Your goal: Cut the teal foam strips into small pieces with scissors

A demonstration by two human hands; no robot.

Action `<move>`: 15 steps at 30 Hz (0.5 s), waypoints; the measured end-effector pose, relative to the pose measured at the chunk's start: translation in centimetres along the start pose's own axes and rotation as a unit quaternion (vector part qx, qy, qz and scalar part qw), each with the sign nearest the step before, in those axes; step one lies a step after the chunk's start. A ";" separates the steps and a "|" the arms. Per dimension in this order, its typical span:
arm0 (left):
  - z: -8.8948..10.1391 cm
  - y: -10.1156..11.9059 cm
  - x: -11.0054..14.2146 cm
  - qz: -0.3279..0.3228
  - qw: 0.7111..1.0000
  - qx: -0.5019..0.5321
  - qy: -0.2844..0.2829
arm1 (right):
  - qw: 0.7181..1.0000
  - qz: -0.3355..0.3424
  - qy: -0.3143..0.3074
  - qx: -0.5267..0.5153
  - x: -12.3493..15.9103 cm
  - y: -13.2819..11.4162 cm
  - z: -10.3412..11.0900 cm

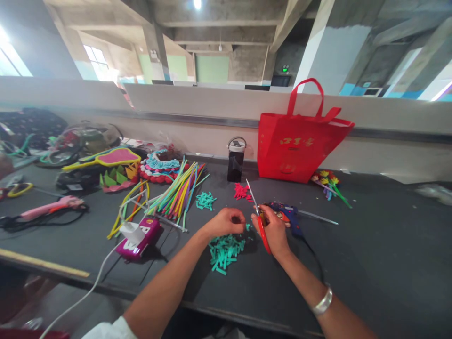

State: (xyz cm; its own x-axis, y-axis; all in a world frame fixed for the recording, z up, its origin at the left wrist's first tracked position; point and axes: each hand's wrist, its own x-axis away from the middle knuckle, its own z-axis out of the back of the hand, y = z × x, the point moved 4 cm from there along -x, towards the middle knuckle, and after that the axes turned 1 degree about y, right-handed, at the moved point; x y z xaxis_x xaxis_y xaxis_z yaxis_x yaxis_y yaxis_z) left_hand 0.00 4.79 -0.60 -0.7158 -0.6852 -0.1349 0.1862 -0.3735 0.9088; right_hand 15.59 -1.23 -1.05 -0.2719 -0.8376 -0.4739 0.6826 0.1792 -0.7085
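Note:
My right hand (273,230) is closed around a pair of scissors (263,233) with red handles, their blades pointing up and away from me. My left hand (228,222) hovers just left of it, its fingers curled into a pinch; anything between the fingertips is too small to make out. Below the left hand lies a loose pile of short teal pieces (226,254). Farther back are a smaller teal heap (205,201) and a small heap of red pieces (243,191). Partly behind the right hand rests a dark blue glue gun (294,220) with a clear stick.
Left of my hands lie a bundle of coloured pipe cleaners (180,190) and a purple power strip (141,242) with a white plug. Farther left is a pink glue gun (52,208). At the back stand a black tumbler (235,162) and a red bag (300,150).

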 end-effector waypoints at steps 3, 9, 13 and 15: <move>0.1 0.1 -0.1 0.014 0.998 0.056 0.024 | 0.998 0.001 -0.004 -0.057 0.2 -0.6 0.1; 0.3 0.2 -0.3 0.008 0.997 0.040 0.061 | 0.992 0.002 -0.042 -0.118 0.2 -1.1 -0.2; 0.2 0.1 -0.3 -0.002 0.998 0.017 0.058 | 0.989 0.007 -0.065 -0.131 0.3 -1.0 -0.6; 0.3 0.1 -0.2 -0.005 0.999 0.012 0.049 | 0.988 0.015 -0.061 -0.138 0.4 -0.9 -0.8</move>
State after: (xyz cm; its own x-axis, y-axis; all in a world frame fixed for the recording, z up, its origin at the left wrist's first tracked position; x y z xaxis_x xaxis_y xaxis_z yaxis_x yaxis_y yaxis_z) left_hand 0.02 5.08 -0.38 -0.6483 -0.7395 -0.1813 0.1623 -0.3668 0.9161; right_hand 14.35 -1.29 -0.97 -0.1599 -0.8826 -0.4421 0.4730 0.3247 -0.8191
